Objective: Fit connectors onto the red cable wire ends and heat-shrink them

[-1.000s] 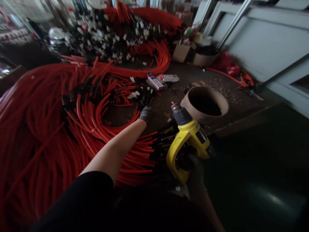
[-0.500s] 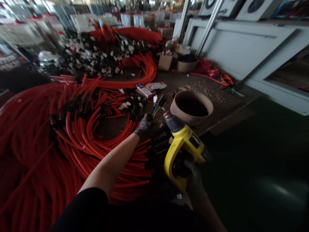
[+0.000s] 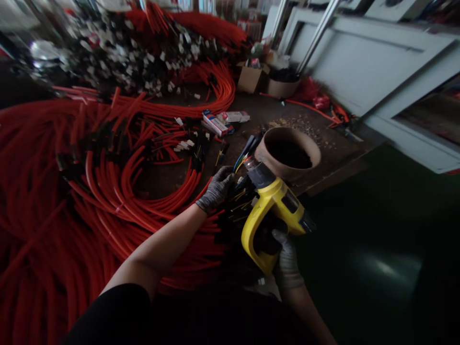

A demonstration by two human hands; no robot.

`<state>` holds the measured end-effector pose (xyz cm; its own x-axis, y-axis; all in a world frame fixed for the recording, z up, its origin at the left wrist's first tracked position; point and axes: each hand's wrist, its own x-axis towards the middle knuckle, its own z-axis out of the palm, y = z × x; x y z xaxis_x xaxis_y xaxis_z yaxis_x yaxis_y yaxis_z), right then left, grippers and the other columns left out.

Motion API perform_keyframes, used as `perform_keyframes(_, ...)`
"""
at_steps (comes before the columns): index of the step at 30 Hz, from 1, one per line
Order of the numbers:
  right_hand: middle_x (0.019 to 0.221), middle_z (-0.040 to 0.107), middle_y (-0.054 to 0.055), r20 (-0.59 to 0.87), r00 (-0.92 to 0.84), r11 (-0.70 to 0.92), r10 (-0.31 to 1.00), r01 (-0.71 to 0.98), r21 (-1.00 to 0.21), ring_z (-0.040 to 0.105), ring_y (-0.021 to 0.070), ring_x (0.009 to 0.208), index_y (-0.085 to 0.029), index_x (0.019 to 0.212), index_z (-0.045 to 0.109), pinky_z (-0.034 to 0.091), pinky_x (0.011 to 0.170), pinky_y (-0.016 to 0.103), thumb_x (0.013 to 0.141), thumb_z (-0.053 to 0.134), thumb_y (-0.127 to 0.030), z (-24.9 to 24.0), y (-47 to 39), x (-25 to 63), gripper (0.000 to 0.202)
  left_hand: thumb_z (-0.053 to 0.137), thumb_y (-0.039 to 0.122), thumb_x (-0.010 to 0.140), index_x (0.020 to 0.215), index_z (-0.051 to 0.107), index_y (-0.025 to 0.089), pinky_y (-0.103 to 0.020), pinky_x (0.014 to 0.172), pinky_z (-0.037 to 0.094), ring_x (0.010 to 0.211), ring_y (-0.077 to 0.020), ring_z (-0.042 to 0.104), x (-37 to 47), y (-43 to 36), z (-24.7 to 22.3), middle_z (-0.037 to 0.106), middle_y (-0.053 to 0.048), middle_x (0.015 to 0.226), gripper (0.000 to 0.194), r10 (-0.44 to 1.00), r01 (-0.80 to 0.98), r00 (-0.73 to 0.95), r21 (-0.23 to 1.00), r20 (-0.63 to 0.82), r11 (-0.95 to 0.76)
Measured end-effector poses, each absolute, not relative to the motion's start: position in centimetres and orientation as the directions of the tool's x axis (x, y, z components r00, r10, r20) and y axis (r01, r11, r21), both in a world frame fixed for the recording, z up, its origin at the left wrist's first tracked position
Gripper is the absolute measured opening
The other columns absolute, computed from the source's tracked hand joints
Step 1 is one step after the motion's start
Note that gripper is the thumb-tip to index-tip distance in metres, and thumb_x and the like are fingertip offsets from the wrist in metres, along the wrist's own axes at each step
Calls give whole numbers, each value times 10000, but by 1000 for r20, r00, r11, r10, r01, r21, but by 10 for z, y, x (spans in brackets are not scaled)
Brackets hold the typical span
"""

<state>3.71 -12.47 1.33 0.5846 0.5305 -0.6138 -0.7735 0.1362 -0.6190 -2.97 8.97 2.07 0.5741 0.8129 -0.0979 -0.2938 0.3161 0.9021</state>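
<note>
In a grey knitted glove, my left hand is closed around a bundle of wires, blue, yellow and black, whose ends point up and right. My right hand, also gloved, grips the handle of a yellow heat gun. The gun's metal nozzle points up and left, close beside the wires. Below the left hand, dark cable ends with thin coloured leads lie on the bench, partly behind the gun. Thick orange cables curve in loops to the left of my hands.
A round tub with a dark inside stands just beyond the gun. Small boxes, a cardboard carton and a second tub are farther back. Cables with white connectors are heaped behind. The bench edge runs along the right, above a green floor.
The view has tilted downward. My left hand and the wires have shifted right, nearer the nozzle, and the white connector on them no longer shows clearly. The heat gun stays in my right hand.
</note>
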Motion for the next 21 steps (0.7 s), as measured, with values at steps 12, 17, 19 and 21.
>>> perform_keyframes(12, 886, 759, -10, -575, 603, 87, 553, -729, -679, 696, 269, 894, -258, 967, 699, 574, 870, 459, 612, 785, -316, 7, -130, 39, 370, 570, 234, 836, 936, 632, 165, -188, 480, 411, 482, -103, 436, -25, 84, 20, 471, 68, 574, 137, 848, -152, 527, 975, -57, 160)
perform_keyframes(17, 870, 755, -10, -596, 594, 76, 541, -740, -668, 698, 260, 860, -258, 937, 696, 579, 839, 447, 584, 784, -322, 7, -130, 43, 369, 725, 197, 706, 810, 725, 152, -232, 599, 479, 635, -171, 576, -30, 77, 15, 622, -41, 718, 113, 808, 226, 587, 968, -43, -112)
perform_keyframes(19, 807, 744, -11, -603, 598, 71, 528, -738, -671, 701, 273, 875, -260, 920, 699, 576, 855, 464, 579, 770, -326, 10, -129, 43, 355, 809, 138, 621, 762, 703, 154, -276, 698, 492, 729, -206, 622, -36, 91, 16, 645, -71, 767, 177, 812, 371, 579, 911, -76, -180)
perform_keyframes(21, 766, 735, -9, -615, 584, 60, 529, -749, -660, 702, 289, 901, -258, 901, 702, 573, 872, 478, 566, 769, -326, 13, -127, 42, 348, 806, 182, 678, 828, 680, 128, -332, 784, 504, 843, -226, 634, -42, 113, 18, 653, -89, 861, 203, 846, 480, 525, 852, -89, -208)
